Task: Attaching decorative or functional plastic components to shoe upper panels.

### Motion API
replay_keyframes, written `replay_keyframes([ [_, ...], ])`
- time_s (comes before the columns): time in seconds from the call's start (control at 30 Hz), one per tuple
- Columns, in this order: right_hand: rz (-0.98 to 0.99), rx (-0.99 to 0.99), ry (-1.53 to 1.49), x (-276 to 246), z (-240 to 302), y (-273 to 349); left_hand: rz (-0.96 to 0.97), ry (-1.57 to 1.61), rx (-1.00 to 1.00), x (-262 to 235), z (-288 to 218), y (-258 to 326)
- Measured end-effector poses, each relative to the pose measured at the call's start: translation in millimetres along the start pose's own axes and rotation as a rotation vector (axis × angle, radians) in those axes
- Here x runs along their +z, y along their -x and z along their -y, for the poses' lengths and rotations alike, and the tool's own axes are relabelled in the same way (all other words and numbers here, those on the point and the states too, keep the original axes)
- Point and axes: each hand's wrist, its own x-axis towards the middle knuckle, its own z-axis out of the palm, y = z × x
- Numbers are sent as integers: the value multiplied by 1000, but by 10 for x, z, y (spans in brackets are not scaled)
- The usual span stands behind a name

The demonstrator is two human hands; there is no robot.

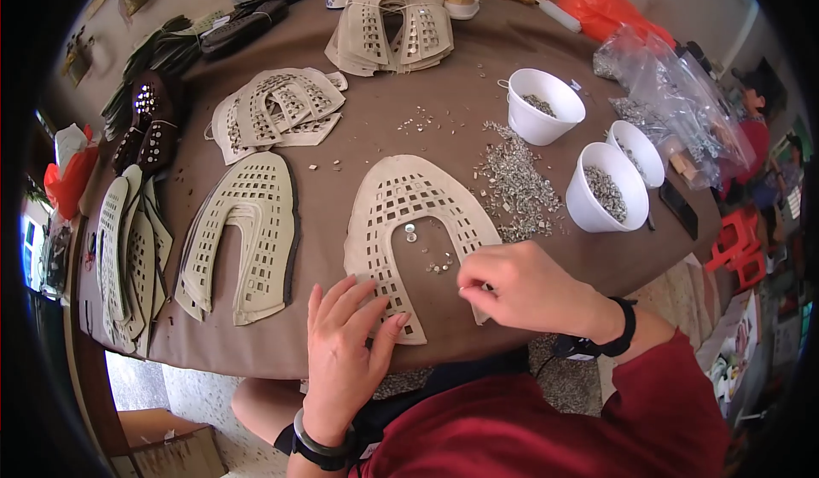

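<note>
The work in hand looks like setting small metal studs into the square cut-outs of a beige, horseshoe-shaped shoe upper (401,214) that lies flat near the 6 o'clock edge of the brown tabletop (358,150). The left hand (345,341) rests flat and spread on the upper's left leg, fingers released, pinning it down. The right hand (520,286) sits at the right leg with fingertips pinched together; it seems to grip a stud, though the piece itself is too small to make out. A few loose studs (439,265) lie on the tabletop inside the arch, just at 9 o'clock of the right hand.

A scattered heap of studs (516,188) lies at 12 o'clock of the right hand, and three white cups (610,188) holding more stand at 1 o'clock. A stack of empty uppers (247,235) lies at 11 o'clock of the left hand.

Judging from the many open holes, the piece is at an early stage. The next move calls for precise fingertip placement of a stud into one hole while the left hand keeps the upper from sliding.
</note>
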Motion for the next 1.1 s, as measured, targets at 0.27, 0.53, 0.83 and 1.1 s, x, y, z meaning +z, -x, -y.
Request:
replay_keyframes([
  [0.27, -281, 419, -225, -69, -196, 405, -16, 46, 91, 182, -93, -271],
  [0.53, -341, 272, -127, 78, -278, 432, 21, -25, 73, 308, -92, -565],
  [0.83, -295, 114, -35, 125, -311, 547, 53, -72, 45, 371, -54, -686],
  [1.1, -345, 301, -297, 137, -257, 402, 2, 13, -25, 405, -6, -700],
])
